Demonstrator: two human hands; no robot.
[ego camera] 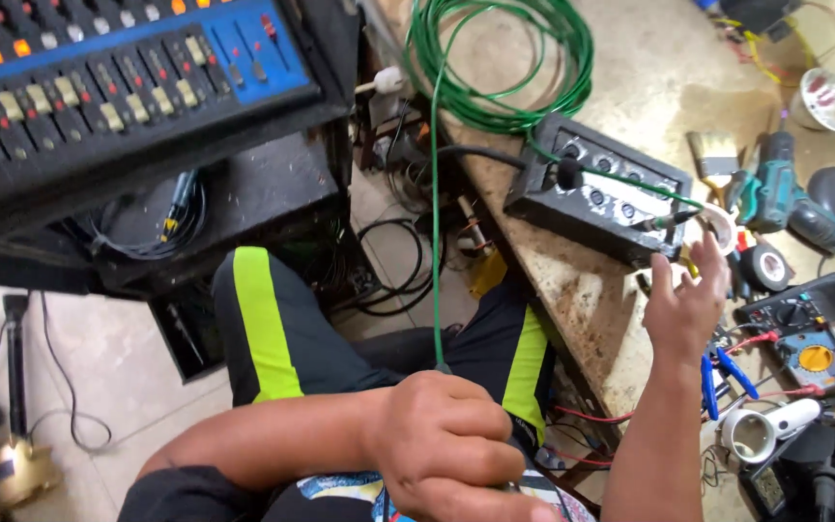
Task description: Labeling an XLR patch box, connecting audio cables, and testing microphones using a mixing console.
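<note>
Green cable [434, 242] gripped in left hand [446, 445] (right hand [686, 309] open)

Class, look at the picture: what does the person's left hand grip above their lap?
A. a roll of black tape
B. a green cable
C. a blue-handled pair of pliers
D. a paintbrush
B: the left hand is closed in a fist around the green cable, which runs up from it to the coil on the workbench.

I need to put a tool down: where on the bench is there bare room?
The bench is bare past the green cable coil, up to the brush. A narrow strip lies free in front of the black box. By the right hand, drill, tape and meters crowd it.
</note>
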